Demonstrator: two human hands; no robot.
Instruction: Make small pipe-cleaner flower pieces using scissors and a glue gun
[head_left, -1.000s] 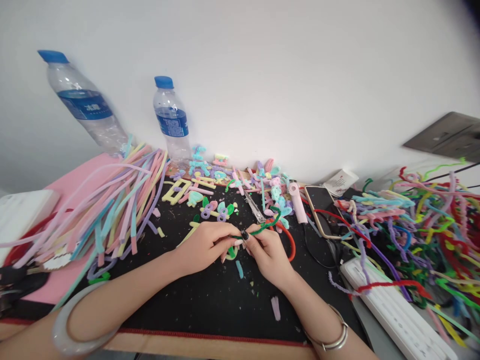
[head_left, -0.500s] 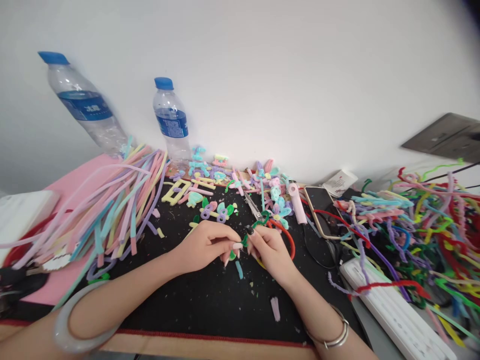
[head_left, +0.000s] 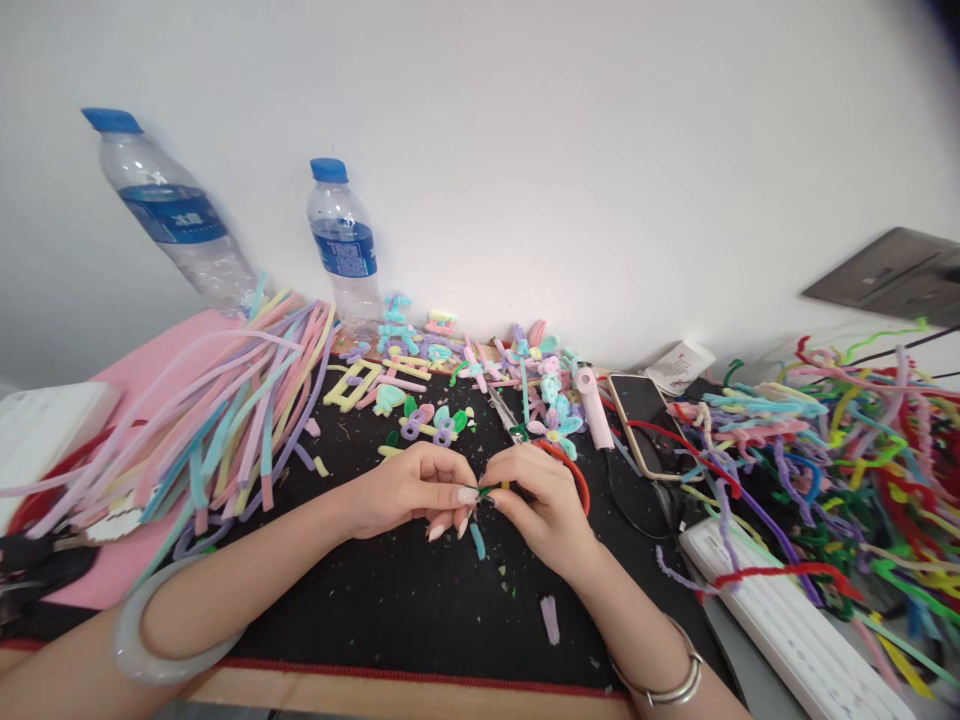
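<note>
Between my fingertips, above the middle of the black mat (head_left: 375,610), is a small green pipe cleaner piece (head_left: 486,491). My left hand (head_left: 420,492) pinches it from the left with thumb and index finger. From the other side my right hand (head_left: 536,500) closes its thumb and fingers on it; its exact shape is mostly hidden. Scissors with orange-red handles (head_left: 571,468) lie partly behind my right hand. A blue pipe cleaner scrap (head_left: 478,541) rests just below my fingers, and a lilac scrap (head_left: 550,620) lies nearer the front edge.
Pastel pipe cleaners (head_left: 247,400) spread across the left over a pink sheet (head_left: 172,350). Finished flower shapes (head_left: 427,422) sit behind my hands. Two bottles (head_left: 341,240) (head_left: 176,215) stand by the wall. At right are a phone (head_left: 643,425), a power strip (head_left: 780,610) and tangled pipe cleaners (head_left: 862,480).
My right hand has rolled over, its fingers now reaching across the top toward my left fingertips. The green piece has turned to lie more level between both hands.
</note>
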